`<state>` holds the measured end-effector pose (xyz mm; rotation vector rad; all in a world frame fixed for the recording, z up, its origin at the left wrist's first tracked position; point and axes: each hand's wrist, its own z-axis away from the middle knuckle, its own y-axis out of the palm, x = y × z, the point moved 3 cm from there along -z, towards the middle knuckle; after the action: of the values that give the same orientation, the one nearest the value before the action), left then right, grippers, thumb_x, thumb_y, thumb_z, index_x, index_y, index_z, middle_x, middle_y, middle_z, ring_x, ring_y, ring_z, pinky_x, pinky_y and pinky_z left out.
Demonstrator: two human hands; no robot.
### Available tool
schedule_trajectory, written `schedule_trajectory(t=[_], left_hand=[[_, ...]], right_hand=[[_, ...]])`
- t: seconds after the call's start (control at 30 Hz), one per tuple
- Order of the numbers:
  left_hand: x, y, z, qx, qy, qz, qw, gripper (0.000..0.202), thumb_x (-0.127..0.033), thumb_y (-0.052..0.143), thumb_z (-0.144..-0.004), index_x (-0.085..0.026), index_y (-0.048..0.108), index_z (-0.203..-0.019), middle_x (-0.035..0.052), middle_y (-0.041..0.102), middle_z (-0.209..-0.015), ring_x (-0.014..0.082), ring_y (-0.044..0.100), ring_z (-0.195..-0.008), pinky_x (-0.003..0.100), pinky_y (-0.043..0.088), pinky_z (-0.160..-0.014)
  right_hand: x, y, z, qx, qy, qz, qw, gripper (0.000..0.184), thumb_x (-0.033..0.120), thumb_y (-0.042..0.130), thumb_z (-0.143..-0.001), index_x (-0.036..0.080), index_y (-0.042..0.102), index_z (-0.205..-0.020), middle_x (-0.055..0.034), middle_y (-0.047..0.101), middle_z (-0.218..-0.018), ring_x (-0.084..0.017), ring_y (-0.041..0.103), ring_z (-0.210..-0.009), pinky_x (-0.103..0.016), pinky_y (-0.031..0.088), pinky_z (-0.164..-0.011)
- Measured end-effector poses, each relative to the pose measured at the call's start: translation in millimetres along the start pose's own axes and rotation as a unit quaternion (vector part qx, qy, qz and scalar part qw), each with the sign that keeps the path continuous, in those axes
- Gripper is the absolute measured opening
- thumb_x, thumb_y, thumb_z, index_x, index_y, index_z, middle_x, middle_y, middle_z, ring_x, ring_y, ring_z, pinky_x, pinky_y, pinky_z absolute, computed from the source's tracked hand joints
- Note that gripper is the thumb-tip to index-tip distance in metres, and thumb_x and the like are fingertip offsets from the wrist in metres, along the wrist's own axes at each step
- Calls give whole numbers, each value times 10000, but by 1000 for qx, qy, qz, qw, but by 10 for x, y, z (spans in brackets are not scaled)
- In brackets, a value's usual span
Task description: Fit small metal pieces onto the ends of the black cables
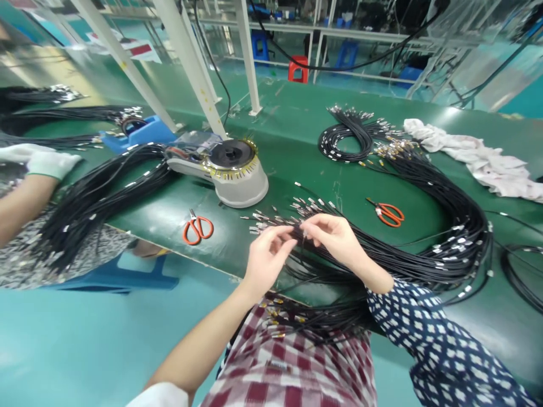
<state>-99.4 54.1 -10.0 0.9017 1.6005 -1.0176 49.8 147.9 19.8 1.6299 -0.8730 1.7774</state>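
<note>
Both hands, left hand (267, 254) and right hand (335, 234), pinch black cables (424, 254) at centre; orange scissors (388, 213) right, tape dispenser (231, 167) above-left

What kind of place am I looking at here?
Most likely a factory assembly bench for wire harnesses. Big bundles of black cables with metal terminals cover a long green table, beside a tape dispenser and orange scissors.

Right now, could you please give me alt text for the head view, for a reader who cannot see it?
The left hand and right hand pinch metal-tipped ends of a black cable bundle on a green table. Two orange scissors, a tape dispenser and a white cloth lie around them; a co-worker's gloved hand is at far left.
</note>
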Motion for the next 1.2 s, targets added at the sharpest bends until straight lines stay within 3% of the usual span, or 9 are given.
schedule_trajectory(t=[0.13,0.23,0.37,0.47,0.6,0.77,0.87,1.0,1.2], left_hand=[[-17,103,107,114,-143,190,965,255,-373,714,-815,-136,622,-823,22,646,-664,109,546,-469,239,440,-441],[-36,33,285,102,-146,231,957,233,-337,719,-824,-141,594,-810,43,684,-743,134,635,-561,259,523,-532],[-20,-51,598,134,-116,214,961,143,-290,623,-915,-150,592,-904,73,713,-901,136,671,-714,273,547,-684],[42,-69,813,159,-114,216,957,143,-303,524,-974,-167,552,-941,73,716,-906,135,656,-748,290,535,-736],[135,-25,1041,229,-188,260,919,191,-346,541,-964,-163,526,-910,75,716,-816,136,641,-676,285,527,-679],[160,48,963,193,-221,282,913,265,-400,629,-901,-146,550,-897,60,705,-717,120,619,-561,245,508,-571],[200,93,753,132,-220,282,924,335,-437,687,-841,-124,588,-908,61,704,-683,107,595,-478,206,454,-464],[331,155,555,110,-227,303,919,408,-480,755,-759,-114,591,-833,95,722,-708,120,607,-436,200,434,-395],[559,240,536,140,-231,348,898,445,-510,772,-740,-123,578,-841,82,715,-655,120,609,-407,182,439,-372]], right_hand=[[-73,7,99,44,-12,31,998,283,397,569,-917,170,646,-1065,-22,669,-795,-119,593,-646,-258,507,-645],[-100,16,291,131,-12,122,984,222,286,460,-979,176,647,-1025,-42,703,-880,-144,652,-836,-276,512,-807],[-81,171,568,295,-29,285,911,266,151,429,-952,196,691,-933,-38,739,-903,-157,676,-809,-270,509,-769],[-130,203,610,257,-41,415,872,324,90,431,-903,194,714,-1022,-69,754,-1018,-213,704,-901,-316,525,-808],[-267,103,529,143,-55,467,871,456,73,370,-911,166,641,-1266,-103,672,-1288,-240,659,-1138,-368,506,-976],[-213,43,364,150,-46,447,881,347,192,427,-952,211,708,-1154,-67,743,-1145,-231,708,-1015,-351,541,-888],[-14,103,61,150,-54,413,897,248,243,526,-911,235,750,-1019,-51,770,-1021,-221,722,-892,-327,542,-803],[249,208,-718,17,-72,258,963,213,281,613,-851,188,735,-999,-59,762,-919,-177,704,-753,-290,532,-756],[477,307,-2018,-76,-64,214,972,323,312,511,-903,113,681,-1093,-126,726,-1065,-164,682,-862,-262,508,-748]])
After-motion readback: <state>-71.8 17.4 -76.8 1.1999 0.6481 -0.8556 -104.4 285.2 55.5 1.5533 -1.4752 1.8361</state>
